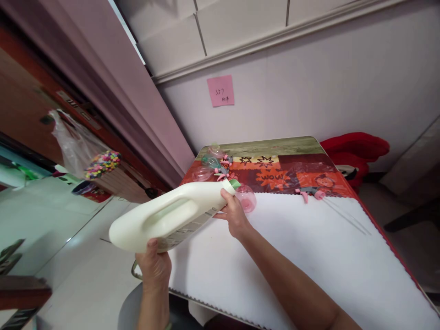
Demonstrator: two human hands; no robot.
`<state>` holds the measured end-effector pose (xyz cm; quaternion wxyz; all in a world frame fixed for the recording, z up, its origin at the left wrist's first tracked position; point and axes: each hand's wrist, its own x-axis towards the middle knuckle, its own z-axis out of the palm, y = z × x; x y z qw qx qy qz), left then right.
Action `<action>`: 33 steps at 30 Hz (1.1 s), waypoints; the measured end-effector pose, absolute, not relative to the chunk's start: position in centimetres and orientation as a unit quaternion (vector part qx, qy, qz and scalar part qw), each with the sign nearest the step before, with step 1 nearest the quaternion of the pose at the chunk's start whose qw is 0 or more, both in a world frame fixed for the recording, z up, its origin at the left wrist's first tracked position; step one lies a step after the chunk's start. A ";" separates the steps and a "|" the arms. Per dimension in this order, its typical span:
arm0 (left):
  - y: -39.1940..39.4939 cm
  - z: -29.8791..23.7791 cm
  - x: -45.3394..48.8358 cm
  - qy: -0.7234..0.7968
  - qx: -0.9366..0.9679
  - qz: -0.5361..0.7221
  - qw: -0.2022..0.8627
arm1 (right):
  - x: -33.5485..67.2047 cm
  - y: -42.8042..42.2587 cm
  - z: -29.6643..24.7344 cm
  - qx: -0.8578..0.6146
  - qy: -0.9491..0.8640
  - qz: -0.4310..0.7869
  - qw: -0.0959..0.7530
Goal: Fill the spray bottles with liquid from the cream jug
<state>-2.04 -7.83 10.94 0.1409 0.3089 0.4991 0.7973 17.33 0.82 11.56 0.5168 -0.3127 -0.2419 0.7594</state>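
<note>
A big white plastic jug [168, 215] with a moulded handle and a green spout lies tilted on its side, spout toward a small clear pink bottle [246, 198] on the table. My left hand [154, 266] grips the jug's bottom end from below. Fingers of my right hand [233, 211] wrap around the jug's neck just behind the spout. The spout tip sits right at the pink bottle's side; I cannot tell whether they touch.
The table [309, 256] has a white cloth over a red patterned cover. Several clear spray bottles with pink triggers [215, 166] lie at its far left. A loose pink trigger head with tube [311, 192] lies at the right. A red chair [354, 151] stands behind.
</note>
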 end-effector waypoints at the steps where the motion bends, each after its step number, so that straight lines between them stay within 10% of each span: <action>1: -7.8 11.0 -2.0 0.499 0.309 0.797 0.139 | 17.4 0.8 11.6 -0.315 -0.237 0.761 0.515; 33: -8.5 13.0 -2.6 0.505 0.331 0.787 0.129 | 16.8 0.4 12.0 -0.309 -0.183 0.793 0.492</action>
